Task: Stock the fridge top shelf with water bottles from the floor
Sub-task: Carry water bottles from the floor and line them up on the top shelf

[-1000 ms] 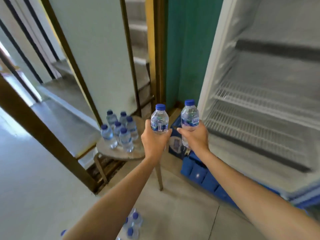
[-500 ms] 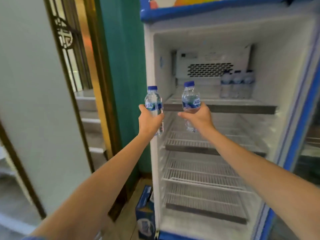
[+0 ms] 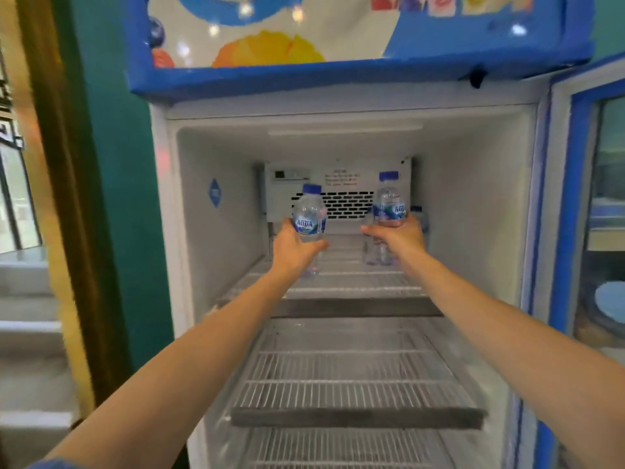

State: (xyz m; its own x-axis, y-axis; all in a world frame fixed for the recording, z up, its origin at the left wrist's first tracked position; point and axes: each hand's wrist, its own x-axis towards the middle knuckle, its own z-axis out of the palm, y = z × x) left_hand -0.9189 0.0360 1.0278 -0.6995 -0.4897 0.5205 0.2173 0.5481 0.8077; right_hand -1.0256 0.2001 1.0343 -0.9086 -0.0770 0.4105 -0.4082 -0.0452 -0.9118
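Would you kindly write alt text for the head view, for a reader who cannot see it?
Inside an open fridge, the left hand and right hand each grip a small blue-capped water bottle over the top wire shelf. The left bottle is left of centre, the right bottle nearer the right wall, both roughly upright.

Top shelf (image 3: 351, 289): white wire grid, grey rail along the front edge. Back right corner: one capped bottle (image 3: 422, 220) standing, mostly hidden behind the right hand (image 3: 395, 236). Left bottle (image 3: 309, 218) and right bottle (image 3: 389, 204) are held low over mid-shelf; can't tell if the bases touch the wire. Same type of wire shelf (image 3: 355, 384) below.
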